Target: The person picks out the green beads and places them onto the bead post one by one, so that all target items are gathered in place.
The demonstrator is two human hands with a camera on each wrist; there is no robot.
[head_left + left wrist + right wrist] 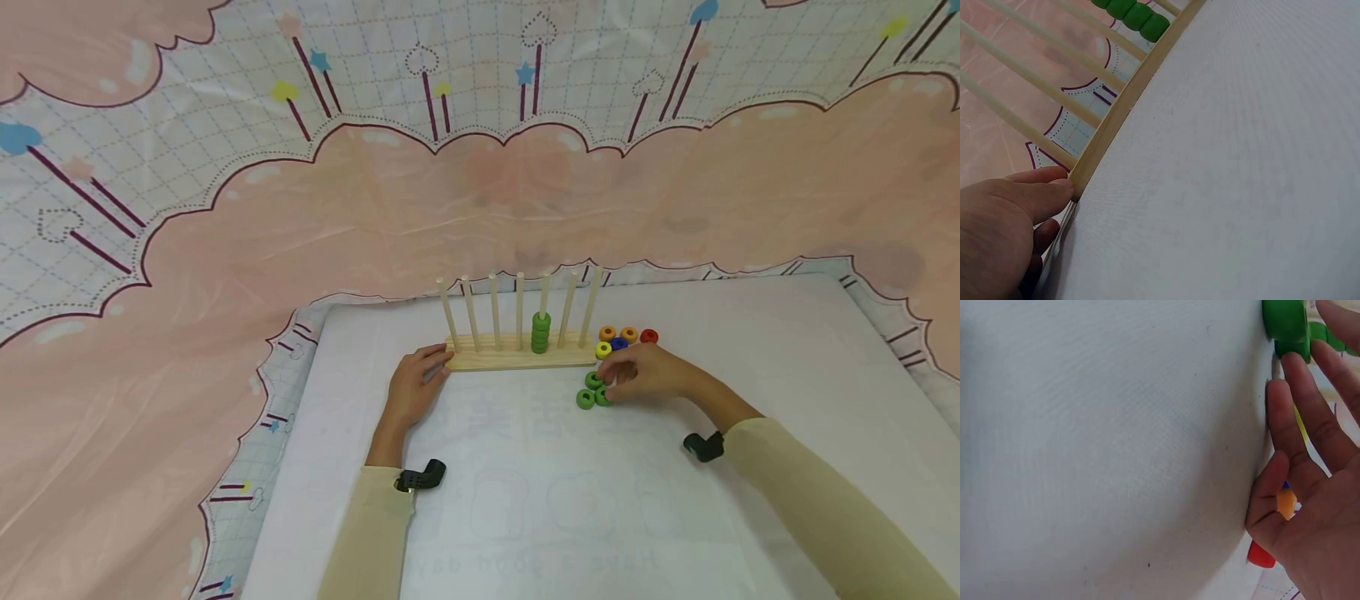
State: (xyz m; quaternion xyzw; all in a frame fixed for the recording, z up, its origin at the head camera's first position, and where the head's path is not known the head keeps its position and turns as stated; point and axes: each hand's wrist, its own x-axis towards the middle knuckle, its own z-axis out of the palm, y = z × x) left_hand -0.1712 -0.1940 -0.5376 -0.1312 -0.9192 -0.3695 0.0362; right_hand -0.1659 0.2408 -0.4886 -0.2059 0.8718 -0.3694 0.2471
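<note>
Wooden rack, ctr frame: L hand pinches its left end; R hand, fingers part-bent, at green beads right of ctr, grip unclear. Prob. best: brace rack, pinch rims lightly.

A white tabletop is backed by a patterned, creased sheet, which is also seen along its left and right sides. The sheet's peach areas are edged with dark scalloped outlines, while its pale bands are printed with dashed grids, dark sticks, blue stars and hearts. Faint lettering is seen across the tabletop's near part.
</note>
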